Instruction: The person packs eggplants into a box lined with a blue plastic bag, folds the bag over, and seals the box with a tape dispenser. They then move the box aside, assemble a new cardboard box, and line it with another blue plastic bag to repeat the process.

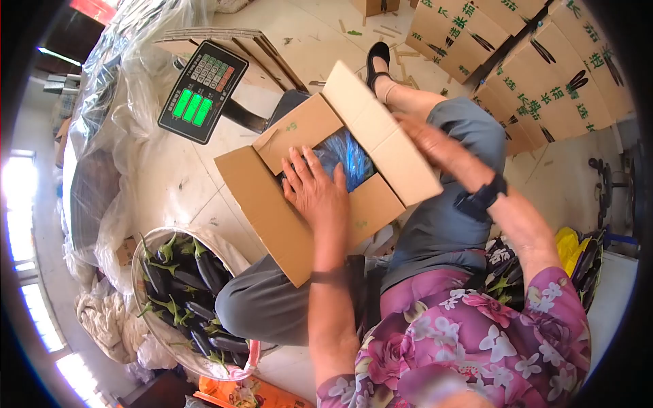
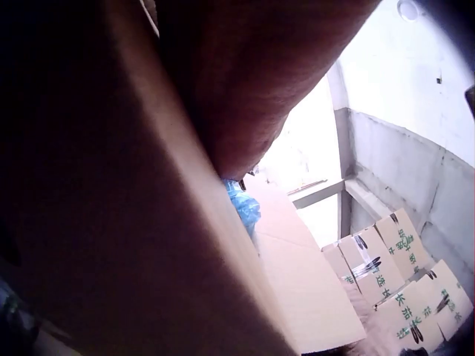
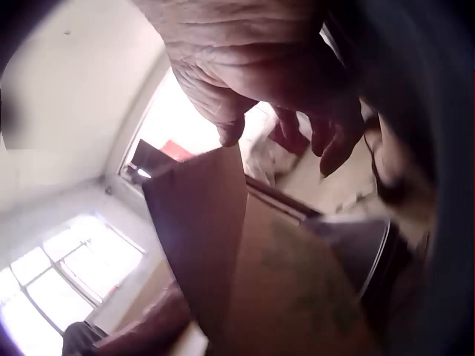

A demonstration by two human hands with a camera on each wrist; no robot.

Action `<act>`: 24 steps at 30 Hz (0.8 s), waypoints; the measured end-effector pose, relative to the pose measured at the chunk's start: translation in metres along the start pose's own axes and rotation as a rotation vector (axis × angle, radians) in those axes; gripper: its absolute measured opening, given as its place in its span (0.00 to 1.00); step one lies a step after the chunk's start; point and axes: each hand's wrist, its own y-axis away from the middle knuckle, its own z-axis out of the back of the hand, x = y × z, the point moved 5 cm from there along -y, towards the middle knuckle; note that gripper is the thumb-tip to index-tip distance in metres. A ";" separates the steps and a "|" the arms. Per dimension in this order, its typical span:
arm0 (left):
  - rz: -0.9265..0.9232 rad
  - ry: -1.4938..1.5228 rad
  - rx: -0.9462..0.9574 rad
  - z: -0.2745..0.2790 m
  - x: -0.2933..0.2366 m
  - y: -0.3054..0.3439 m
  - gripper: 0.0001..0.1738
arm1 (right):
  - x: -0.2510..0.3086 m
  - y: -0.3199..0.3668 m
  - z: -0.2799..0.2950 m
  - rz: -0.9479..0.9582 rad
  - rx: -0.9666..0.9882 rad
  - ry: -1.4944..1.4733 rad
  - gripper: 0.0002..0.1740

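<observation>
An open cardboard box (image 1: 381,207) sits in front of the person, its flaps spread outward and a blue plastic bag (image 1: 350,158) showing inside. My left hand (image 1: 318,194) lies flat over the opening with fingers spread, at the inner flap and the bag's edge. On the other side, my right hand (image 1: 430,144) is at the outer edge of the raised flap (image 1: 384,129). In the right wrist view, the thumb of the right hand (image 3: 252,67) meets the flap's edge (image 3: 200,222), while the other fingers hang loosely beyond it.
A scale display (image 1: 204,92) with green digits stands behind the box, beside folded cardboard (image 1: 269,58). Eggplants (image 1: 183,289) fill a round basket (image 1: 139,279) at the left. Printed cartons (image 1: 551,88) are stacked at the right, with more eggplants (image 1: 507,282) below them.
</observation>
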 end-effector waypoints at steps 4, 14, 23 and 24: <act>-0.010 -0.029 0.046 -0.001 0.003 0.000 0.38 | -0.022 -0.013 -0.086 0.346 0.073 0.425 0.57; 0.110 0.218 -0.254 0.105 0.059 0.004 0.24 | -0.033 -0.020 -0.093 0.325 -0.182 0.811 0.60; 0.059 0.780 0.052 0.042 0.038 -0.014 0.35 | -0.049 -0.026 -0.093 0.399 -0.238 0.761 0.61; -0.075 0.461 0.095 0.012 0.042 -0.006 0.36 | -0.047 -0.027 -0.093 0.406 -0.247 0.754 0.60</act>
